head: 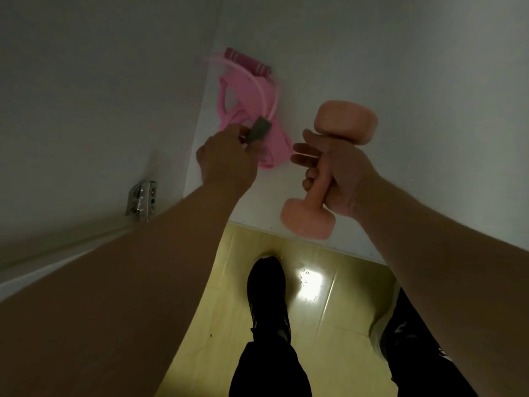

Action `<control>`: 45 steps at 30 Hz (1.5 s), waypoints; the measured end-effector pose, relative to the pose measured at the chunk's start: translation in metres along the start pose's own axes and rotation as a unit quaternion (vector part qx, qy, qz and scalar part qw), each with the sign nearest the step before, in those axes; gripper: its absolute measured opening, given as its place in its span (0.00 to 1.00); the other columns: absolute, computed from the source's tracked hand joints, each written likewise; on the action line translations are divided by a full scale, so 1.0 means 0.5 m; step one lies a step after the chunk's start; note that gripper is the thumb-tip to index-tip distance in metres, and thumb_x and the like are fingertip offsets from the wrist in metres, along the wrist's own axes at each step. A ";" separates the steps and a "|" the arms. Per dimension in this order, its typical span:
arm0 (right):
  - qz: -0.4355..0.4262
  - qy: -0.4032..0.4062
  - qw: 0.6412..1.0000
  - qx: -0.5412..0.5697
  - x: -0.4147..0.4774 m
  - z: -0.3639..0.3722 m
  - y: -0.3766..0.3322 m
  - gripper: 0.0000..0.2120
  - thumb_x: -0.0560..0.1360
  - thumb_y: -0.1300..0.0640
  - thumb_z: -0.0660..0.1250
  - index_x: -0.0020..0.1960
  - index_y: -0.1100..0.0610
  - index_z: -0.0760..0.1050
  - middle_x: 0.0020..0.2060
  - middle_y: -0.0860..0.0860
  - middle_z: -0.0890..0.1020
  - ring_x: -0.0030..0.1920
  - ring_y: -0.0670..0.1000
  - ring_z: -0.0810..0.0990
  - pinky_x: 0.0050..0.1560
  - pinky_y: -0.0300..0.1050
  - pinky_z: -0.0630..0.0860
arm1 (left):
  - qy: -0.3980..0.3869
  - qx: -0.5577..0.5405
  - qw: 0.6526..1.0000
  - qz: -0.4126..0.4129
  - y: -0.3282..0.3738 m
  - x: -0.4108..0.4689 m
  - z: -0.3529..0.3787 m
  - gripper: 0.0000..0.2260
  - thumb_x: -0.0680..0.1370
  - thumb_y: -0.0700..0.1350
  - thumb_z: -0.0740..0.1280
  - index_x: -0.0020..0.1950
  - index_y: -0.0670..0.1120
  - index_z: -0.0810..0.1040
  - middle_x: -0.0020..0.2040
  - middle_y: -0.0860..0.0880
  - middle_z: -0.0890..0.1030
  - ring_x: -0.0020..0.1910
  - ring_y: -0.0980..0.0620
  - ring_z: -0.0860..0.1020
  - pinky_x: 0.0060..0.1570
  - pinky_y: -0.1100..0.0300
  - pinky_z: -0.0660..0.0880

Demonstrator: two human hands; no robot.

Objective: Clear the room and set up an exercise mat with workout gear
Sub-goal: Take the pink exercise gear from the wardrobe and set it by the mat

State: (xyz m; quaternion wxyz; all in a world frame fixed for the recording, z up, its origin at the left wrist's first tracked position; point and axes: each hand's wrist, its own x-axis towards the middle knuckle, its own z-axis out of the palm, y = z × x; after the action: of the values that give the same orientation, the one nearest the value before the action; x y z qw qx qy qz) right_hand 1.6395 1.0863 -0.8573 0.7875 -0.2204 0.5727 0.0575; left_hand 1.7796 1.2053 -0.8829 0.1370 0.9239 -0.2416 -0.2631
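Right hand (340, 176) clamped on dumbbell (346, 121), left hand (229, 161) pinching grey tag (259, 133) of pink bands (232, 110) on tabletop (257, 202) beside rope (247, 63): gather whole bundle, not just tag, so nothing trails.

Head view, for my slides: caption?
Right hand grips a peach dumbbell; left hand pinches a grey rectangular piece on pink fabric bands.

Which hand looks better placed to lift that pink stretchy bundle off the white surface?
Left. The left hand is right at the pink stretchy bundle, while the right hand is occupied, gripping a peach-coloured dumbbell.
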 end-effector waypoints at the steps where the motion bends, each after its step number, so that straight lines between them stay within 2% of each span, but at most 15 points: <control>1: -0.003 0.001 1.000 -0.004 -0.001 0.006 0.001 0.13 0.75 0.50 0.74 0.53 0.58 0.81 0.45 0.53 0.84 0.26 0.46 0.69 0.32 0.41 0.71 | 0.012 -0.040 0.999 0.022 0.009 -0.006 -0.017 0.11 0.79 0.53 0.68 0.59 0.50 0.78 0.51 0.55 0.82 0.52 0.53 0.81 0.57 0.56 0.76; 3: -0.005 -0.004 1.000 -0.006 -0.004 0.014 0.003 0.16 0.73 0.48 0.75 0.54 0.58 0.80 0.46 0.53 0.84 0.26 0.45 0.69 0.30 0.41 0.71 | -0.001 -0.098 0.994 0.047 0.033 -0.024 -0.048 0.10 0.79 0.52 0.70 0.57 0.49 0.79 0.45 0.60 0.80 0.43 0.63 0.79 0.47 0.75 0.72; 5: -0.002 -0.013 1.000 0.010 -0.008 0.023 0.008 0.21 0.72 0.43 0.75 0.57 0.57 0.81 0.46 0.52 0.84 0.26 0.45 0.68 0.29 0.41 0.70 | -0.034 -0.121 0.990 0.060 0.044 -0.045 -0.073 0.09 0.76 0.52 0.73 0.52 0.50 0.81 0.41 0.62 0.80 0.37 0.68 0.78 0.39 0.78 0.70; 11: -0.024 -0.042 0.999 -0.006 -0.019 0.036 0.006 0.14 0.70 0.47 0.78 0.49 0.54 0.83 0.40 0.48 0.83 0.30 0.47 0.69 0.33 0.43 0.70 | -0.144 -0.191 0.970 0.034 0.034 -0.088 -0.114 0.08 0.76 0.56 0.72 0.44 0.53 0.85 0.38 0.55 0.85 0.39 0.58 0.84 0.47 0.59 0.81; 14: -0.023 -0.051 0.998 0.014 -0.023 0.025 0.005 0.05 0.69 0.54 0.78 0.42 0.53 0.84 0.42 0.51 0.84 0.39 0.50 0.78 0.41 0.45 0.75 | -0.068 -0.243 0.966 -0.061 0.010 -0.061 -0.100 0.14 0.80 0.56 0.66 0.40 0.51 0.84 0.39 0.50 0.86 0.41 0.49 0.85 0.52 0.47 0.81; 18: -0.009 -0.098 0.991 0.089 -0.041 -0.010 0.004 0.03 0.71 0.58 0.73 0.39 0.53 0.83 0.45 0.54 0.86 0.42 0.53 0.83 0.37 0.43 0.79 | -0.045 -0.249 0.956 -0.149 0.025 -0.005 -0.059 0.14 0.79 0.54 0.68 0.36 0.49 0.78 0.43 0.43 0.85 0.45 0.42 0.83 0.54 0.43 0.80; 20: -0.023 -0.092 0.990 0.106 -0.054 -0.031 0.002 0.01 0.73 0.56 0.72 0.43 0.52 0.80 0.41 0.51 0.85 0.38 0.50 0.83 0.36 0.42 0.78 | -0.065 -0.232 0.958 -0.158 0.054 0.020 -0.031 0.13 0.79 0.53 0.69 0.42 0.44 0.81 0.49 0.40 0.84 0.49 0.41 0.82 0.52 0.48 0.80; 22: -0.049 -0.094 0.986 0.132 -0.063 -0.045 0.004 0.04 0.71 0.55 0.72 0.44 0.52 0.79 0.42 0.51 0.86 0.34 0.46 0.82 0.34 0.40 0.77 | -0.083 -0.237 0.952 -0.177 0.080 0.036 -0.001 0.20 0.78 0.54 0.69 0.60 0.38 0.79 0.58 0.40 0.82 0.53 0.41 0.81 0.38 0.61 0.80; 24: -0.063 -0.108 0.981 0.152 -0.068 -0.055 0.011 0.06 0.69 0.54 0.72 0.45 0.53 0.78 0.51 0.52 0.86 0.29 0.45 0.77 0.30 0.38 0.74 | -0.098 -0.262 0.938 -0.205 0.098 0.038 0.019 0.25 0.79 0.52 0.70 0.68 0.37 0.73 0.61 0.44 0.80 0.46 0.46 0.81 0.25 0.68 0.74; 28: -0.054 -0.110 0.983 0.138 -0.071 -0.070 0.025 0.08 0.69 0.53 0.72 0.47 0.53 0.79 0.60 0.52 0.84 0.27 0.46 0.68 0.31 0.40 0.67 | -0.075 -0.279 0.932 -0.221 0.093 0.042 0.030 0.14 0.80 0.47 0.69 0.62 0.40 0.79 0.54 0.44 0.82 0.37 0.53 0.78 0.27 0.68 0.72; 31: -0.045 -0.107 0.986 0.124 -0.080 -0.087 0.028 0.09 0.70 0.52 0.72 0.48 0.53 0.80 0.58 0.52 0.85 0.31 0.48 0.65 0.33 0.41 0.65 | -0.064 -0.339 0.914 -0.213 0.098 0.026 0.022 0.03 0.79 0.40 0.69 0.52 0.44 0.80 0.53 0.45 0.83 0.50 0.48 0.81 0.38 0.61 0.79; 33: -0.046 -0.109 0.986 0.121 -0.090 -0.101 0.032 0.09 0.72 0.51 0.72 0.49 0.53 0.81 0.59 0.52 0.84 0.31 0.48 0.66 0.33 0.41 0.66 | -0.058 -0.350 0.917 -0.182 0.104 0.005 0.012 0.05 0.79 0.38 0.68 0.46 0.48 0.78 0.48 0.48 0.82 0.52 0.48 0.81 0.45 0.58 0.80; 38: -0.053 -0.081 0.982 0.160 -0.147 -0.112 0.047 0.11 0.71 0.47 0.72 0.48 0.52 0.82 0.56 0.51 0.85 0.31 0.47 0.66 0.34 0.40 0.66 | 0.047 -0.244 0.964 -0.094 0.104 -0.082 -0.035 0.08 0.79 0.40 0.66 0.57 0.46 0.76 0.49 0.53 0.80 0.49 0.55 0.79 0.53 0.61 0.79; 41: -0.058 -0.059 0.978 0.189 -0.216 -0.109 0.068 0.11 0.75 0.47 0.71 0.51 0.54 0.80 0.56 0.51 0.84 0.30 0.46 0.67 0.32 0.39 0.68 | 0.051 -0.194 0.979 -0.041 0.117 -0.170 -0.074 0.07 0.80 0.41 0.64 0.56 0.49 0.74 0.47 0.57 0.78 0.47 0.58 0.79 0.52 0.60 0.79; 45: -0.073 -0.020 0.963 0.258 -0.325 -0.089 0.111 0.13 0.78 0.49 0.69 0.58 0.55 0.76 0.67 0.54 0.79 0.26 0.42 0.77 0.27 0.36 0.71 | 0.008 -0.140 0.990 0.002 0.145 -0.270 -0.127 0.12 0.79 0.48 0.64 0.58 0.46 0.81 0.49 0.54 0.83 0.48 0.55 0.82 0.52 0.52 0.81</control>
State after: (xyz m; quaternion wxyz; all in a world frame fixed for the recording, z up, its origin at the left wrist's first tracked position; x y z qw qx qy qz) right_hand 1.5265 1.1438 -0.7331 0.8312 -0.0491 0.5344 -0.1453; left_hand 1.6869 1.2221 -0.7464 0.2675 0.8972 -0.2033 -0.2867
